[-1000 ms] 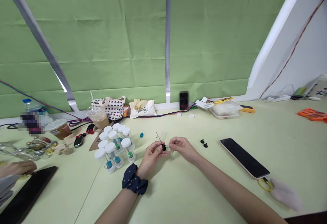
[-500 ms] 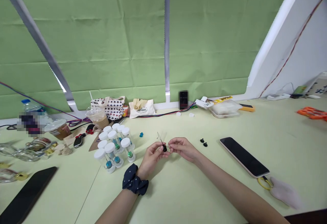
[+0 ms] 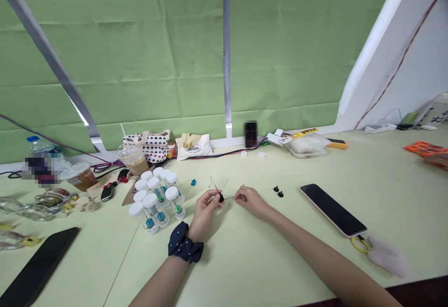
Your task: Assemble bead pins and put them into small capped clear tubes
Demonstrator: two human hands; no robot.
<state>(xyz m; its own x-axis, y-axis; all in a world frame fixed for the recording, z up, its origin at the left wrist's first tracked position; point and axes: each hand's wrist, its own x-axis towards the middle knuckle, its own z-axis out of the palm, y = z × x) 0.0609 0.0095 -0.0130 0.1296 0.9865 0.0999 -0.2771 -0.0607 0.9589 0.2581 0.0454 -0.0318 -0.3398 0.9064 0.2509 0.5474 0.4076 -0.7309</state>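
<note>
My left hand, with a dark dotted scrunchie at its wrist, pinches a small round black piece. From that piece a thin dark wire rises, bent at its tip. My right hand is closed on the end of a thin pale strand or wire, which runs across to the black piece. Two small black knob-like pieces lie to the right of my right hand. Left of my hands stand several clear tubes with white caps, blue and green pieces inside. A small blue piece lies beyond my left hand.
A phone with a yellow ring strap lies on the right, another dark phone at the left front. Drink cups, a car key and bags line the back left. Two white caps lie near the cables. A hand shows at the far right.
My hands have moved slightly apart, and more of the pale strand shows between them. The black piece has shifted a little left. A hand has appeared by the orange object at the far right.
</note>
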